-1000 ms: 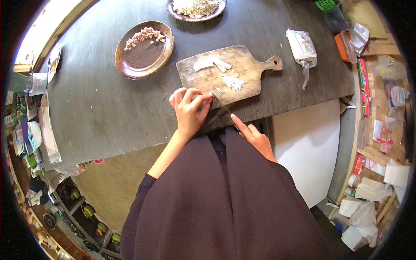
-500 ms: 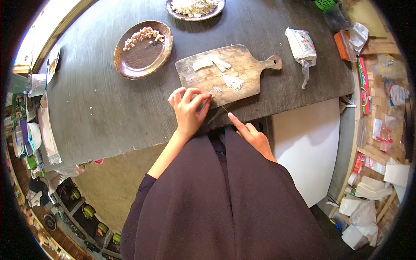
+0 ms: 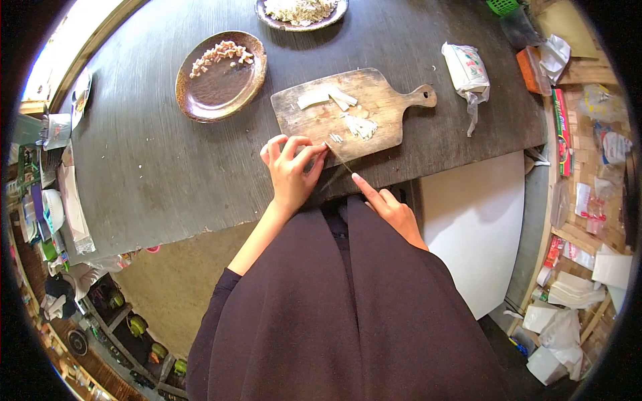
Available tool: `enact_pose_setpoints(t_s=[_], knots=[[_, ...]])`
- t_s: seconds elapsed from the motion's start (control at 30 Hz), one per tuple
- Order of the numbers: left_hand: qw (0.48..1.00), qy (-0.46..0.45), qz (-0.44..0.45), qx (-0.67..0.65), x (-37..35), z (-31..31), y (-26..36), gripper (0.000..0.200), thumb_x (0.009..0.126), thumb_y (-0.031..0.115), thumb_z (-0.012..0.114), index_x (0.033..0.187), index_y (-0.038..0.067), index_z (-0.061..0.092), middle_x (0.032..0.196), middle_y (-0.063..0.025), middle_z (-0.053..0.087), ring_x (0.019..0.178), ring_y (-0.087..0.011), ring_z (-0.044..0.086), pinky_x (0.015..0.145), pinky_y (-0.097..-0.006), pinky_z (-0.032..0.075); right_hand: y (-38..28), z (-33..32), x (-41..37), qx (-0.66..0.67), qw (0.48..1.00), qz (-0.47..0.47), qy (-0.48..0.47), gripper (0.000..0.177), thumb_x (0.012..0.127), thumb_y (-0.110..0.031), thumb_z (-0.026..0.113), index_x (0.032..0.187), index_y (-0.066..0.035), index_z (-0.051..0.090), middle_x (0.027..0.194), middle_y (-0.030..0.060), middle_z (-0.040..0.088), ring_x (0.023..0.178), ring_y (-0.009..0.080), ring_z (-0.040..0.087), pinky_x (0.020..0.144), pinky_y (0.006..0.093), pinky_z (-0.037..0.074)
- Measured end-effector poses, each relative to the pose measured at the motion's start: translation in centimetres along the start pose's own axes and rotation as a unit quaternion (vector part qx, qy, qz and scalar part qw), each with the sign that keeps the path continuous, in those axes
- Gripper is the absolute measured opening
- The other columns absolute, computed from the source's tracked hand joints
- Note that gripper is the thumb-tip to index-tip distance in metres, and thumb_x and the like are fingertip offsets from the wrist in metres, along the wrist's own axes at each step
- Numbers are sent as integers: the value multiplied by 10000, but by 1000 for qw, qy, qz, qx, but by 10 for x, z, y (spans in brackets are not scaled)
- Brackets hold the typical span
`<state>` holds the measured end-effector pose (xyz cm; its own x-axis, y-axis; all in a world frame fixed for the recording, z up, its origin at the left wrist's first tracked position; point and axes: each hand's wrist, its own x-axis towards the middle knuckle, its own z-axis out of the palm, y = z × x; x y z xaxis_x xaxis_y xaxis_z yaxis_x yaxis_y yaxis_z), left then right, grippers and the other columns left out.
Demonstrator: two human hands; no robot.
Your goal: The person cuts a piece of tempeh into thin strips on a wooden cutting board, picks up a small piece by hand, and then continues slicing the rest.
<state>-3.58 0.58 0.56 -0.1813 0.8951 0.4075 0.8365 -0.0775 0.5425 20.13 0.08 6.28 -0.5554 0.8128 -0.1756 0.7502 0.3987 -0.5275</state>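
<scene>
A wooden cutting board [image 3: 374, 123] with a handle lies on the dark table [image 3: 167, 167]. White strips [image 3: 326, 97] and finer cut white pieces [image 3: 360, 127] rest on it. My left hand [image 3: 289, 170] is at the board's near left corner, fingers curled down on a small white piece that is mostly hidden beneath them. My right hand [image 3: 389, 208] grips a thin knife [image 3: 342, 162] at the table's near edge, index finger stretched along the blade. The blade tip lies beside my left fingertips.
A brown plate [image 3: 200, 93] with small tan pieces sits left of the board. Another dish [image 3: 267, 17] of pale shreds is at the far edge. A wrapped white packet [image 3: 467, 72] lies right of the board. A white panel [image 3: 475, 220] and cluttered floor lie to the right.
My right hand and the knife have edged slightly left and toward the board. My left hand stays put at the board's corner.
</scene>
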Motion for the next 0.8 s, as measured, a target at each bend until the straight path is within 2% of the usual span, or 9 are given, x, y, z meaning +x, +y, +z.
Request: enact_pose_setpoints(t_s=[0.33,0.8], knots=[[1000,9,0,8,1,1,1,214,761,165,843,959,218,782,1023,50,676,1104,-257,535,996,-429,345,4,10,-3,-14,1000,-8,26,740,939,-167,681,1570,-409,379,805,106,536,605,338,668,560,473,578],[1000,10,1,9,0,1,1,207,761,164,837,954,209,776,1025,48,677,1102,-268,531,996,-430,342,6,10,2,-4,999,-22,28,755,928,-159,695,1566,-413,383,816,111,556,611,342,669,576,471,590]])
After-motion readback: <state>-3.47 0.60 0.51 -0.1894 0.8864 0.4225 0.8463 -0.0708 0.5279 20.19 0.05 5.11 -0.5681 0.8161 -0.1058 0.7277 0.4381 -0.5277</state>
